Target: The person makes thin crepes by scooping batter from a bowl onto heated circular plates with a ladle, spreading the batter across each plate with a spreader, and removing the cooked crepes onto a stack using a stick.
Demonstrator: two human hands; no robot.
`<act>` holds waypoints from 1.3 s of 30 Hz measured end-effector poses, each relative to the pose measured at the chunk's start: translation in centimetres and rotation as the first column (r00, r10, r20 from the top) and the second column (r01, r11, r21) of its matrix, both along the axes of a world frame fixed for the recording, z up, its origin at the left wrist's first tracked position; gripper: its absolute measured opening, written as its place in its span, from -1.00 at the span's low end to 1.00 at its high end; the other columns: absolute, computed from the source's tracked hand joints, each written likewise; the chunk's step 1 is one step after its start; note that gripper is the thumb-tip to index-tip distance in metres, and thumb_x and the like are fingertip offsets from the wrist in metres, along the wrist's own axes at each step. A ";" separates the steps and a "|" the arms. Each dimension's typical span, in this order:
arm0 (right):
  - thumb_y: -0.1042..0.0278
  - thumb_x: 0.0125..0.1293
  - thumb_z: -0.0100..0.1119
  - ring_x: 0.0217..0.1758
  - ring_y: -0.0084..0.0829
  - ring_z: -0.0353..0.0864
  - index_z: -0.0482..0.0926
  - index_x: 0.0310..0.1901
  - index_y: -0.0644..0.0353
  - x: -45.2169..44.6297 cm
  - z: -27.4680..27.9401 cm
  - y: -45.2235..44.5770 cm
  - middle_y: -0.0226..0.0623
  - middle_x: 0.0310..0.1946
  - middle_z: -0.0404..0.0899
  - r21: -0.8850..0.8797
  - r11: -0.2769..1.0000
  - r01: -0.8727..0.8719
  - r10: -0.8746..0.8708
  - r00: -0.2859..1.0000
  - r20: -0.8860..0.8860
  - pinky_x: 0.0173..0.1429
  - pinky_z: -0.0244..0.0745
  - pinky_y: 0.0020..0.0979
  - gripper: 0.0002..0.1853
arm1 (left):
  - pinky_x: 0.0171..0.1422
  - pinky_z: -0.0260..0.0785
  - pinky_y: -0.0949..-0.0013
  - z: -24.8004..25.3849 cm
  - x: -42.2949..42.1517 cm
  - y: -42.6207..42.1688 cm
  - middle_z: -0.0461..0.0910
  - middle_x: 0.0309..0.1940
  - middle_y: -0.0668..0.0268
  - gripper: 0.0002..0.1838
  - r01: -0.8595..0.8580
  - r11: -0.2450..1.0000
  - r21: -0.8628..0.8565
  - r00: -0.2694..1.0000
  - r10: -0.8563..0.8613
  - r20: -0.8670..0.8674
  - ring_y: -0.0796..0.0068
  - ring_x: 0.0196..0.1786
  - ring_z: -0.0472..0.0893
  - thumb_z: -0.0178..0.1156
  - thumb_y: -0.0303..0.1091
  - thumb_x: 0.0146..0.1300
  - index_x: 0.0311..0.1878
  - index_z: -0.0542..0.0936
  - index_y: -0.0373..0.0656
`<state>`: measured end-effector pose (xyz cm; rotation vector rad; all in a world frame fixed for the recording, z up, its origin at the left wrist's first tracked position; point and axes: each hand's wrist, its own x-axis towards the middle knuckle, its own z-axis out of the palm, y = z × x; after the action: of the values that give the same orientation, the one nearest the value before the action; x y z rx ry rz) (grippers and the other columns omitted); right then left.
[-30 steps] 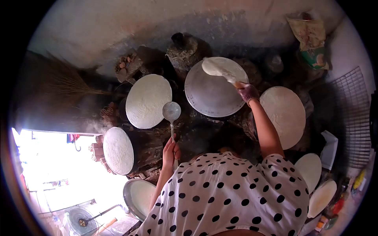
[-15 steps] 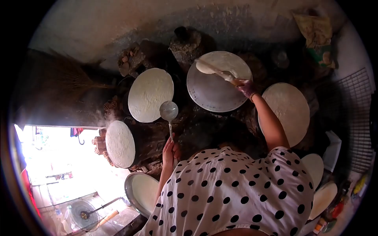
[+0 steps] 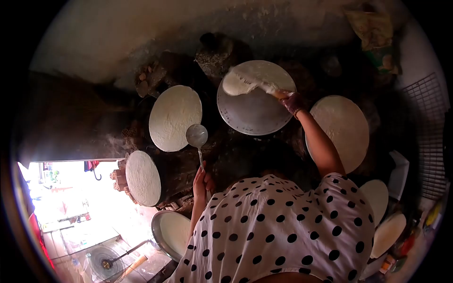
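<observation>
My left hand (image 3: 202, 183) is closed around the handle of a metal ladle (image 3: 197, 136), its round bowl pointing away from me near the edge of a pan covered in white batter (image 3: 175, 118). My right hand (image 3: 293, 103), in a dark purplish glove, grips a wooden-handled spreading tool (image 3: 279, 95) whose far end is coated in white batter. That tool lies over a round metal griddle (image 3: 255, 115); white batter covers its far part, while the near part shows grey metal. The tool's exact head shape is hidden by batter.
More white-covered round pans stand at the right (image 3: 339, 132) and the left (image 3: 143, 178). A metal basin (image 3: 163, 214) of white batter sits beside my left forearm. Pale round sheets (image 3: 388, 235) are at lower right. A fan (image 3: 104, 265) stands lower left; a wire rack (image 3: 427, 137) lines the right.
The tool in my right hand has turned slightly, and white batter now reaches a little nearer along the griddle's left side. My left hand keeps the ladle; the view has shifted slightly.
</observation>
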<state>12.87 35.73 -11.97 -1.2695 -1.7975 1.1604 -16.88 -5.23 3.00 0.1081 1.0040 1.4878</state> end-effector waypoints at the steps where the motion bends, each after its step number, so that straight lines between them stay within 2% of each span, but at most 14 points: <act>1: 0.18 0.11 0.26 -0.02 -0.08 0.61 0.59 0.03 0.14 -0.2 0.7 0.1 0.02 -0.08 0.60 -0.006 1.000 -0.005 0.005 1.000 -0.001 0.09 0.49 -0.28 -0.56 | -0.64 0.16 0.49 0.5 0.2 0.0 0.20 -0.61 0.48 -0.58 -0.015 0.999 -0.047 1.000 0.014 -0.019 0.61 -0.72 0.20 -0.15 -0.30 0.46 0.36 0.27 0.04; 3: 0.33 0.10 0.28 0.01 -0.18 0.62 0.57 0.08 0.11 -1.2 2.7 -0.2 -0.10 -0.04 0.62 -0.064 0.996 0.059 -0.025 0.900 0.436 0.10 0.48 -0.36 -0.55 | -0.64 0.15 0.49 1.0 0.4 -0.2 0.19 -0.62 0.47 -0.58 -0.037 0.994 -0.103 0.999 0.033 -0.043 0.61 -0.73 0.20 -0.15 -0.29 0.46 0.36 0.28 0.04; 8: 0.38 0.04 0.34 0.01 -0.35 0.62 0.56 0.11 0.07 -0.9 5.0 -2.6 -0.19 -0.03 0.64 -0.083 0.944 -0.320 0.330 0.908 0.258 0.10 0.47 -0.36 -0.49 | -0.64 0.15 0.50 0.3 0.1 -0.4 0.19 -0.62 0.47 -0.60 -0.027 0.999 -0.036 0.998 0.028 0.048 0.62 -0.72 0.20 -0.16 -0.30 0.46 0.34 0.29 0.05; 13: 0.40 0.04 0.35 0.04 -0.40 0.61 0.58 0.10 0.04 0.1 4.3 0.7 -0.25 0.00 0.63 -0.250 0.954 -0.169 0.197 0.976 0.091 0.10 0.45 -0.38 -0.50 | -0.65 0.15 0.50 0.1 0.3 -1.1 0.19 -0.62 0.48 -0.61 -0.036 0.997 -0.068 0.999 0.036 -0.007 0.63 -0.72 0.20 -0.17 -0.29 0.47 0.32 0.31 0.05; 16: 0.36 0.09 0.31 0.07 -0.32 0.60 0.56 0.13 -0.05 -1.3 4.8 0.0 -0.24 0.02 0.61 -0.050 0.957 -0.285 0.279 0.862 0.422 0.15 0.42 -0.37 -0.51 | -0.66 0.14 0.50 0.4 0.6 -1.5 0.19 -0.63 0.48 -0.62 -0.081 0.985 -0.149 0.996 0.086 0.023 0.63 -0.73 0.19 -0.16 -0.29 0.46 0.31 0.32 0.06; 21: 0.25 0.14 0.25 0.05 -0.17 0.59 0.56 0.13 -0.15 1.0 2.2 0.5 -0.24 0.01 0.61 0.043 0.856 -0.515 0.476 0.817 0.325 0.16 0.46 -0.30 -0.55 | -0.67 0.12 0.52 0.0 1.2 -2.7 0.20 -0.63 0.49 -0.62 -0.143 0.984 -0.111 0.978 0.157 0.136 0.63 -0.74 0.19 -0.14 -0.30 0.45 0.30 0.34 0.06; 23: 0.20 0.14 0.26 0.01 -0.17 0.61 0.55 0.13 -0.12 0.5 -1.1 3.3 -0.21 -0.03 0.62 -0.103 0.925 -0.367 0.380 0.900 0.212 0.09 0.48 -0.28 -0.54 | -0.67 0.12 0.53 0.0 1.7 -3.5 0.22 -0.63 0.48 -0.62 -0.186 0.974 -0.128 0.972 0.201 0.119 0.64 -0.73 0.20 -0.13 -0.31 0.44 0.30 0.34 0.05; 24: 0.15 0.16 0.24 -0.04 -0.15 0.63 0.53 0.15 -0.17 -1.4 -0.6 4.1 -0.16 -0.07 0.63 -0.158 0.970 -0.187 0.245 0.767 0.593 0.03 0.50 -0.26 -0.54 | -0.67 0.12 0.53 0.0 1.7 -3.9 0.22 -0.63 0.48 -0.62 -0.192 0.970 -0.149 0.971 0.210 0.116 0.64 -0.73 0.20 -0.13 -0.31 0.44 0.30 0.34 0.05; 25: 0.15 0.16 0.24 -0.04 -0.15 0.63 0.53 0.15 -0.17 -1.9 -0.5 3.7 -0.16 -0.07 0.63 -0.178 0.965 -0.193 0.262 0.765 0.588 0.03 0.50 -0.26 -0.54 | -0.68 0.12 0.52 -0.2 1.7 -4.2 0.22 -0.63 0.48 -0.62 -0.201 0.962 -0.186 0.966 0.227 0.126 0.64 -0.73 0.21 -0.12 -0.31 0.44 0.29 0.35 0.04; 29: 0.14 0.20 0.19 -0.02 -0.12 0.61 0.50 0.18 -0.32 -1.5 4.3 0.5 -0.13 -0.02 0.60 -0.113 0.874 -0.472 0.467 0.755 0.460 0.06 0.49 -0.27 -0.55 | -0.68 0.13 0.51 0.3 2.5 -6.7 0.22 -0.64 0.48 -0.62 -0.237 0.946 -0.223 0.949 0.274 0.154 0.63 -0.73 0.22 -0.12 -0.31 0.43 0.29 0.35 0.03; 31: 0.16 0.21 0.19 0.03 -0.14 0.59 0.49 0.18 -0.32 0.6 3.9 1.1 -0.17 0.03 0.58 0.122 0.730 -0.673 0.561 0.692 0.454 0.12 0.46 -0.29 -0.55 | -0.67 0.13 0.50 -0.8 2.6 -7.7 0.23 -0.64 0.47 -0.61 -0.256 0.947 -0.196 0.948 0.285 0.143 0.63 -0.73 0.22 -0.11 -0.31 0.43 0.30 0.33 0.04; 33: 0.20 0.20 0.20 0.06 -0.15 0.57 0.50 0.18 -0.30 0.0 3.5 1.3 -0.18 0.06 0.56 -0.142 0.784 -0.605 0.619 0.743 0.254 0.15 0.44 -0.31 -0.54 | -0.66 0.14 0.49 -0.8 2.7 -9.0 0.22 -0.64 0.47 -0.61 -0.225 0.929 -0.294 0.966 0.252 0.057 0.62 -0.73 0.22 -0.12 -0.30 0.43 0.31 0.31 0.06; 35: 0.29 0.17 0.21 0.02 -0.21 0.60 0.52 0.16 -0.27 -2.9 10.2 -0.5 -0.16 0.03 0.58 -0.237 0.919 -0.316 0.395 0.741 0.543 0.13 0.45 -0.34 -0.53 | -0.66 0.14 0.49 -0.2 2.6 -8.7 0.22 -0.63 0.48 -0.60 -0.221 0.917 -0.331 0.967 0.251 0.050 0.62 -0.72 0.22 -0.12 -0.30 0.44 0.32 0.30 0.07; 39: 0.40 0.16 0.18 -0.03 -0.34 0.62 0.55 0.14 -0.17 -1.0 -0.8 -0.5 -0.18 -0.01 0.62 -0.059 0.884 -0.463 0.456 0.829 0.323 0.05 0.49 -0.35 -0.54 | -0.66 0.14 0.50 -1.3 0.9 -8.1 0.22 -0.63 0.47 -0.59 -0.192 0.934 -0.300 0.959 0.244 0.146 0.62 -0.72 0.21 -0.12 -0.29 0.44 0.33 0.29 0.07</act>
<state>11.85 35.25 -12.77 -1.0919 -2.4604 1.2231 -15.99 -13.38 1.74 -0.3506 1.0959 1.5056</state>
